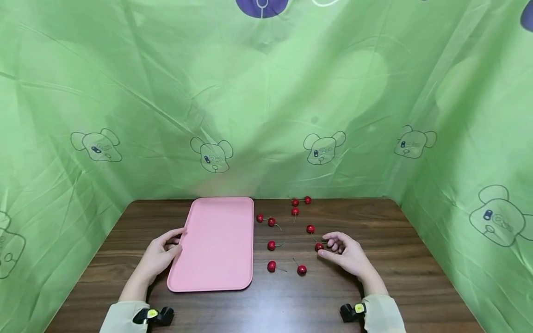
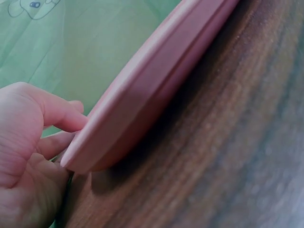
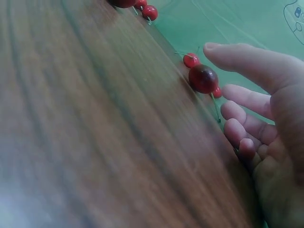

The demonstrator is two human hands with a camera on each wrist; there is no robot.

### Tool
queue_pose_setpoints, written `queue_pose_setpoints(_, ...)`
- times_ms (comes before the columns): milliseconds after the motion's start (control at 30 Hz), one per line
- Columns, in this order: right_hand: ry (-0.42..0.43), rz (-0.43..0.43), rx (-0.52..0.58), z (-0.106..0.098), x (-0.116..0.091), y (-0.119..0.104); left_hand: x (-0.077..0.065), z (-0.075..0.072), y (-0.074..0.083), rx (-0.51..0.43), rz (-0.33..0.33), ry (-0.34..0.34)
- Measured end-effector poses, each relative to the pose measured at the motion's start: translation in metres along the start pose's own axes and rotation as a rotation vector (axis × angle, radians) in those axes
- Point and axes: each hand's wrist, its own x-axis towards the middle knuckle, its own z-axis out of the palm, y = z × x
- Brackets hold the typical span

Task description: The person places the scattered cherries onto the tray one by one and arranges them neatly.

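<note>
My left hand (image 1: 160, 252) rests at the left edge of a pink rectangular tray (image 1: 216, 240), its thumb and forefinger touching the rim. In the left wrist view the tray's raised side (image 2: 142, 90) shows, with the fingers right at its end. On the right, my right hand (image 1: 347, 253) hovers low beside a red cherry (image 1: 319, 247), thumb and forefinger spread at its sides. The right wrist view shows a gap between the thumb (image 3: 237, 54) and that dark red cherry (image 3: 203, 79); the other fingers are loosely bent.
Several more stemmed cherries are scattered between tray and right hand, among them one at the front (image 1: 301, 270), one close to the tray (image 1: 271, 266) and one at the back (image 1: 307, 200). They lie on a wooden table (image 1: 416, 277). A green curtain (image 1: 266, 115) stands behind it.
</note>
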Motion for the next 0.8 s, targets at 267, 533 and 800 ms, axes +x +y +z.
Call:
queue_pose_setpoints(267, 0.026, -0.012, -0.050, 0.0031, 0.0005, -0.0021, -0.0004, 0.0013, 0.0006, -0.024, 0.019, -0.006)
queue_pose_setpoints(533, 0.035, -0.067, -0.048, 0.0068, 0.0005, -0.0042, -0.0010, 0.0009, -0.0017, -0.015, 0.028, 0.000)
queue_pose_setpoints(800, 0.035, -0.127, -0.077, 0.0065, -0.0001, -0.0008, -0.0002, 0.0012, 0.0007, -0.014, 0.021, -0.024)
